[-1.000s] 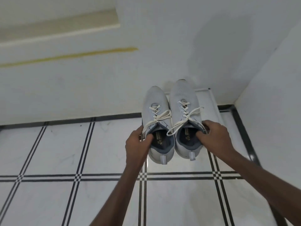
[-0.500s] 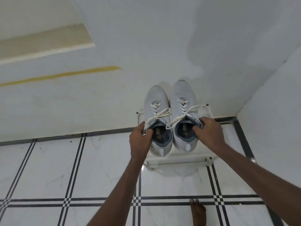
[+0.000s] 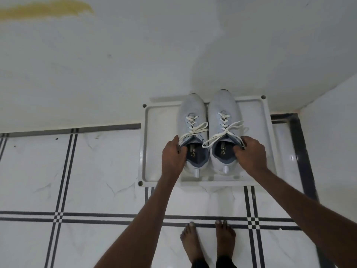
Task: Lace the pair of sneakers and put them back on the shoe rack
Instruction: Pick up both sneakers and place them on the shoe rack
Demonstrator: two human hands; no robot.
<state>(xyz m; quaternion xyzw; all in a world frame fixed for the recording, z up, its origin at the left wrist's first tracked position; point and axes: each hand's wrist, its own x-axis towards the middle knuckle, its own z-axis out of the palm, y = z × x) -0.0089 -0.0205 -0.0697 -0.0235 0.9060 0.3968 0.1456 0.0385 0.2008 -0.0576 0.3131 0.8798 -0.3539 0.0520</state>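
Observation:
Two light grey sneakers with white laces tied in bows stand side by side, toes toward the wall, on the white shoe rack's top shelf (image 3: 257, 120). My left hand (image 3: 173, 155) grips the collar of the left sneaker (image 3: 192, 111) at its outer side, thumb inside the opening. On the other side, my right hand (image 3: 250, 154) holds the right sneaker (image 3: 222, 107) by its collar in the same way. Both heels point toward me, and the soles appear to rest on the shelf.
The rack stands in a corner, against the white back wall (image 3: 173, 55), with a side wall (image 3: 332, 132) to its right. White floor tiles with dark stripes (image 3: 96, 171) spread in front. My bare feet (image 3: 208, 244) stand just before the rack.
The sneakers have come down from mid-air onto the rack's top shelf, still held in both hands. My view has tilted down, so the rack and my feet show fully.

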